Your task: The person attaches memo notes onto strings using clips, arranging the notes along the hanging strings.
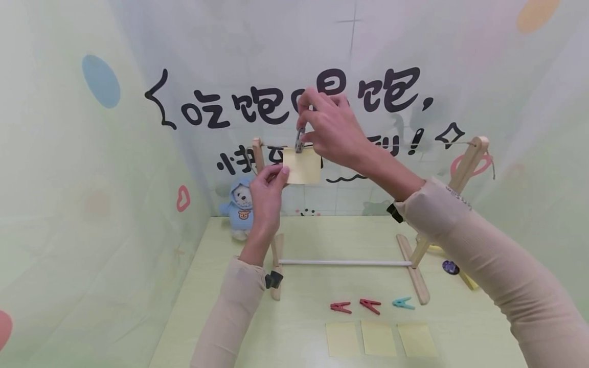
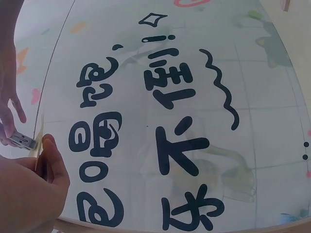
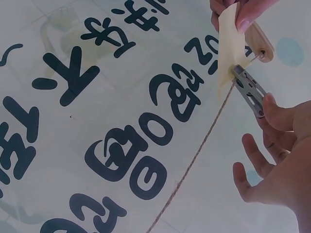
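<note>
The left hand [image 1: 267,197] pinches a pale yellow note [image 1: 303,168] near its lower left corner, thumb in front, holding it up against the string [image 3: 199,145] between the posts of a wooden stand [image 1: 466,169]. The right hand [image 1: 338,130] pinches a grey clip [image 1: 299,140] between thumb and fingers, its other fingers spaced apart; the clip's tip meets the note's top edge at the string, though how firmly it bites cannot be told. Below, on the table [image 1: 285,332], two red pegs [image 1: 341,307] and a blue peg [image 1: 403,303] lie in a row just beyond three more yellow notes [image 1: 379,338], while a plush toy [image 1: 241,212] in blue sits behind the left forearm
</note>
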`<state>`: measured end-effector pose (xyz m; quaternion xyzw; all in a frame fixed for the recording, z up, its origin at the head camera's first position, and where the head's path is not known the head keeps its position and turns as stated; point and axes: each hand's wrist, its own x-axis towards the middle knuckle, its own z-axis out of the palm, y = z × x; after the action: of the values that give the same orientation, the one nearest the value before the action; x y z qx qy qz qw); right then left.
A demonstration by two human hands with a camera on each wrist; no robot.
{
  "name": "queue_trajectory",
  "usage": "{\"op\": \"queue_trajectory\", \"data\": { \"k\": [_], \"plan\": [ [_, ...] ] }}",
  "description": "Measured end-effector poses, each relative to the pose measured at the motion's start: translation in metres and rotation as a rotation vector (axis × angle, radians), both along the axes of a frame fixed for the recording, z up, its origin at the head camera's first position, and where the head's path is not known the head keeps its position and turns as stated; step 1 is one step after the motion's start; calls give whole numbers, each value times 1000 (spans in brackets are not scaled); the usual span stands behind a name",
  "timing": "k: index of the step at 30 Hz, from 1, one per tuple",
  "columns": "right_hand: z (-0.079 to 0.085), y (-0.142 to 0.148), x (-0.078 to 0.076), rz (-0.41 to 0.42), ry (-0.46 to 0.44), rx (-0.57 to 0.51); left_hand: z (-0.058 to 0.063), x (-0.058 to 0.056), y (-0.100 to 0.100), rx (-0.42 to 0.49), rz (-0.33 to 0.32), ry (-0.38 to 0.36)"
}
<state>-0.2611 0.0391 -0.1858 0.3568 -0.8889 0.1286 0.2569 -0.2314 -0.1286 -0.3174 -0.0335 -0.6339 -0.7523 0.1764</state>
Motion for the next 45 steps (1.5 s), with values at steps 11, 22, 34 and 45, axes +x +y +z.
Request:
{"op": "queue_trajectory", "data": {
  "k": [11, 22, 34, 45],
  "plan": [
    [0, -2, -6, 19, -26, -3, -5, -3, 6, 92, 5, 8],
    [1, -3, -6, 8, -90, 28, -4, -5, 8, 62, 19, -3],
    [8, 1, 5, 10, -203, -11, -6, -5, 15, 130, -4, 24],
    [-13, 66, 64, 154, -119, -275, -11, -6, 19, 121, 9, -15]
  ]
}}
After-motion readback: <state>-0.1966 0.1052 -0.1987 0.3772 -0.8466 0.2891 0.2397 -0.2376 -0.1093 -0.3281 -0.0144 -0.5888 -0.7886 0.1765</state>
